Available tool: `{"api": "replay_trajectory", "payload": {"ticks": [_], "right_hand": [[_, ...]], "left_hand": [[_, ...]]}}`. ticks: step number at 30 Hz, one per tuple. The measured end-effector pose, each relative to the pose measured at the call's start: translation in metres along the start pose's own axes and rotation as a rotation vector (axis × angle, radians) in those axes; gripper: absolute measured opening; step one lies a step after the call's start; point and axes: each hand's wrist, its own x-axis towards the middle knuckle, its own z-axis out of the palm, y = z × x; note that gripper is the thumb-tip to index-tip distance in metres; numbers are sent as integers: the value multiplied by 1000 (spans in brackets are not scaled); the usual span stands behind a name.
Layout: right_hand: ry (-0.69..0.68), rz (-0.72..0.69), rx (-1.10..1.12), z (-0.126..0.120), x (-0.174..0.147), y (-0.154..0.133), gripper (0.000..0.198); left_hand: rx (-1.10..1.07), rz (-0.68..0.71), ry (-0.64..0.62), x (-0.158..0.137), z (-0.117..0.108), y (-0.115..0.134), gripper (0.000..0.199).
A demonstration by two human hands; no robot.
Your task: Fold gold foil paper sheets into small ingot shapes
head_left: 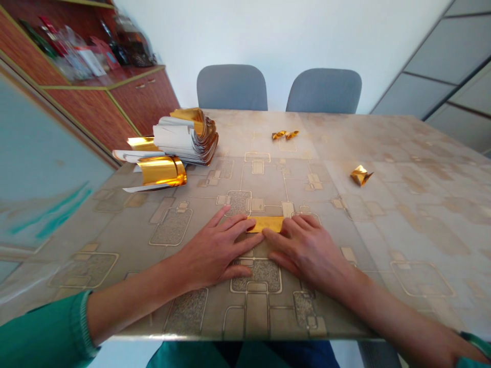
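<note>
A strip of folded gold foil paper (265, 224) lies flat on the patterned tablecloth in front of me. At its left end, my left hand (215, 250) rests palm down with the fingers spread, and fingertips touch the paper. My right hand (307, 245) is at the other end, its fingers bent and closed over the paper, with the index fingertip at the strip's near edge. The right end of the strip is hidden under this hand.
A thick stack of gold and white foil sheets (180, 140) stands at the back left, with a curled gold sheet (161, 171) before it. Twisted gold pieces (285, 135) lie at the back, a folded gold piece (361, 176) at right. Two grey chairs (232, 87) stand behind the table.
</note>
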Motion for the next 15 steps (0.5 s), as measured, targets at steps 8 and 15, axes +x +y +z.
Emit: {"api": "replay_trajectory", "payload": {"ticks": [8,15], "right_hand": [[12,-39,27,-1,-2,6,10],[-46,-43,120,-9,-5,15,14]], "left_hand": [[-55,-63,49,-9,2,-1,48],[-15,-10,46,-18,4,-12,46]]}}
